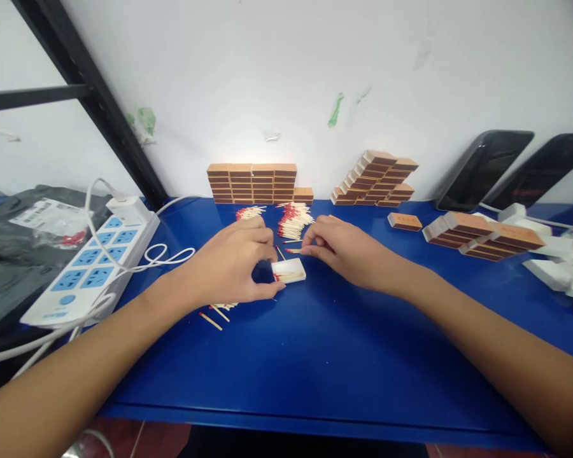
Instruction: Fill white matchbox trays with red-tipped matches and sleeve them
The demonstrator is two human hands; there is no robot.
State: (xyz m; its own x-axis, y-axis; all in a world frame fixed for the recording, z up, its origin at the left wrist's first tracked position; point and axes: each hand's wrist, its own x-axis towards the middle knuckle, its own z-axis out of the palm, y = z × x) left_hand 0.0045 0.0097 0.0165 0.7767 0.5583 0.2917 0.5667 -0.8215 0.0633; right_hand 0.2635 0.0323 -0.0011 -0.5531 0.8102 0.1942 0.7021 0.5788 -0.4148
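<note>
My left hand (pixel 233 264) grips a small white matchbox tray (pixel 290 271) between thumb and fingers; the tray rests on the blue table (pixel 315 356) and has red-tipped matches in it. My right hand (pixel 346 248) is just right of the tray, its fingertips pinched on a match (pixel 292 250) above it. Behind both hands lie loose matches in two piles (pixel 293 219) (pixel 249 212). A few stray matches (pixel 212 318) lie under my left wrist.
Brown matchboxes are stacked against the wall (pixel 253 183) (pixel 375 178), with more at the right (pixel 482 234) and a single one (pixel 405 221). A white power strip (pixel 93 264) with cables sits at the left. White trays (pixel 558 264) lie far right. Black devices (pixel 487 166) lean on the wall.
</note>
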